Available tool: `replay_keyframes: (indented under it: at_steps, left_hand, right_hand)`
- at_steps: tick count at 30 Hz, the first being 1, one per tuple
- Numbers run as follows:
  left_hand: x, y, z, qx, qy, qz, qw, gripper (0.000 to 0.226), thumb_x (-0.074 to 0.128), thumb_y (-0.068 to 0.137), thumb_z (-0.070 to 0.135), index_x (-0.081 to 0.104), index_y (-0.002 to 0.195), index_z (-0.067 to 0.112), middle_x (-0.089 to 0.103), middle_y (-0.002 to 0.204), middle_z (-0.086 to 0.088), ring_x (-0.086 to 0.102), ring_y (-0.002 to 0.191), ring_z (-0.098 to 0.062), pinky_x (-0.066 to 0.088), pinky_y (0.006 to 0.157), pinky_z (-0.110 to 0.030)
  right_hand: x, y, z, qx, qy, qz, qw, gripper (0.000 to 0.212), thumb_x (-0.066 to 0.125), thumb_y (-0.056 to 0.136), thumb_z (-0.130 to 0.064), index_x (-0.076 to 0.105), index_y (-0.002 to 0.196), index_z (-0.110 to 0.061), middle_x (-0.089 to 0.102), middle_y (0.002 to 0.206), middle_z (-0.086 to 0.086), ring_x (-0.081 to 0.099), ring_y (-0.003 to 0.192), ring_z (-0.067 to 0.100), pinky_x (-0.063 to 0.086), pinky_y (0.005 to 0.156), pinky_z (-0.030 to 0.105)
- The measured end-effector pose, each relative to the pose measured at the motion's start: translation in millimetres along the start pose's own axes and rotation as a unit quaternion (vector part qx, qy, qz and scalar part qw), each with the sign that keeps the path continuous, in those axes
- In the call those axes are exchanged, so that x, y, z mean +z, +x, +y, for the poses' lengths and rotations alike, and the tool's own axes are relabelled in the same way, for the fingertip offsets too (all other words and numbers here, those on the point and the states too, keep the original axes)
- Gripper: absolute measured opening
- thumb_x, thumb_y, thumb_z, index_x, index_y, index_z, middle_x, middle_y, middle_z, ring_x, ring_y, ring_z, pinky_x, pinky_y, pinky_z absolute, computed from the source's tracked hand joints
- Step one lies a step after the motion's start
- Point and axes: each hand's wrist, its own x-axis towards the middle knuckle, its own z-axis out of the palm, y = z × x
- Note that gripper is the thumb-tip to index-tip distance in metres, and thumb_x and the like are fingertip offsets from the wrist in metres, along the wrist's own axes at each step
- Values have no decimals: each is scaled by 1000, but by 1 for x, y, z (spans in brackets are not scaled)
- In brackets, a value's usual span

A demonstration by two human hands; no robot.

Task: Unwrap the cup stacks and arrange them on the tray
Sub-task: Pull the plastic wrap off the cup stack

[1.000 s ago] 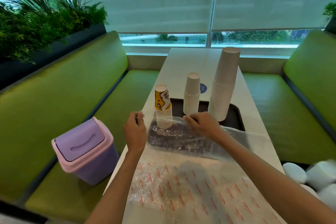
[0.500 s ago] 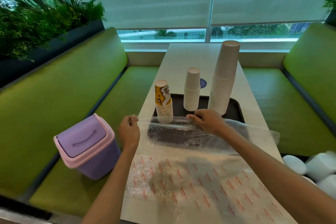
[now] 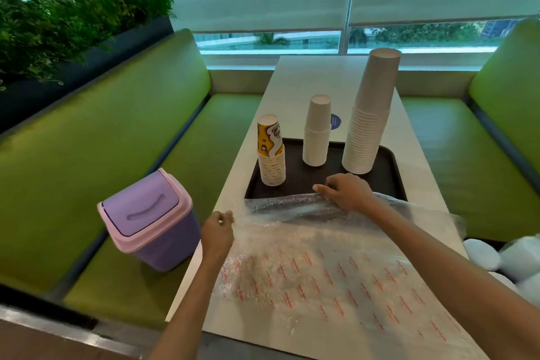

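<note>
Leftmost, leafy plants fill a dark planter behind the green bench, and a purple bin with a pink rim sits on the bench seat just beside the table. At the table's left edge, the left hand pinches the corner of a clear plastic wrap printed with red marks, thumb and fingers pressed together on it. The wrap lies spread over the near half of the table and laps onto the near edge of the black tray.

On the tray three stacks of cups stand upside down in a row: a yellow printed stack at the left, a short white stack in the middle and a tall white stack at the right. Just near of the tall stack, the right hand grips the wrap's far edge, fingers curled onto it above the tray. On the right bench, some white objects lie blurred at the picture's edge.
</note>
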Motion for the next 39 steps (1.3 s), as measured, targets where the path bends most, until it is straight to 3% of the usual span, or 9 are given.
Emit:
replay_keyframes:
  at_steps: [6,8,13,21,24,28,32,35,39]
  left_hand:
    - [-4,-3,-22,-15,84,-4,996,25,48,99,24,56,89,3,60,86,-13,55,75,-27,39,62,-29]
    - [-6,-3,-32,-6,116,-11,993,24,49,99,25,56,89,4,63,87,-16,58,77,-29,41,65,-31]
    - [-14,-4,-57,3,188,-16,982,26,47,99,26,57,95,2,61,90,-10,59,82,-29,41,68,-32]
    - [-24,-8,-74,49,206,-5,977,20,46,99,23,55,94,6,58,82,-5,54,74,-25,37,60,-31]
    - [-19,-6,-80,79,196,-29,977,20,48,99,23,57,93,7,63,79,-7,57,68,-23,44,58,-33]
    - [-13,-4,-81,84,199,-40,976,18,47,99,21,56,92,7,60,78,-5,54,67,-19,34,52,-25]
    - [-8,-1,-83,64,198,-24,978,17,46,99,18,55,92,5,59,80,-8,54,70,-23,36,57,-28]
    - [-2,-2,-83,56,200,-6,978,18,46,99,16,53,90,2,57,79,-11,53,70,-26,37,61,-32]
    - [1,-2,-83,38,193,7,980,20,45,99,15,54,89,1,57,79,-14,53,72,-27,35,59,-32]
  right_hand:
    - [19,-10,0,51,-46,-76,995,40,46,92,-60,60,96,-22,63,91,-3,58,84,13,42,68,27]
    - [26,-15,0,60,-40,-110,991,43,47,92,-59,63,102,-20,66,91,-2,59,84,13,43,69,28]
    - [42,-24,-8,84,-83,-183,976,67,37,88,-72,66,93,-12,61,72,-4,59,74,13,43,64,25]
    - [50,-40,3,115,-88,-120,982,69,31,87,-75,59,76,-13,61,70,-2,59,68,15,39,55,25]
    - [50,-48,13,138,-81,-124,979,59,33,95,-62,64,83,-13,66,80,-1,63,80,18,43,65,27]
    - [42,-60,27,156,-69,-125,977,40,40,96,-46,63,83,-17,66,85,1,61,80,20,42,62,27]
    - [34,-69,29,164,-69,-124,976,27,45,92,-32,46,67,-21,63,76,0,57,66,17,33,51,25]
    - [25,-69,24,184,-34,-123,975,17,43,91,-26,48,77,-19,66,64,-2,58,45,9,38,53,24]
    - [11,-63,16,190,-4,-141,972,10,43,91,-21,50,84,-19,65,62,-3,59,49,14,46,57,26]
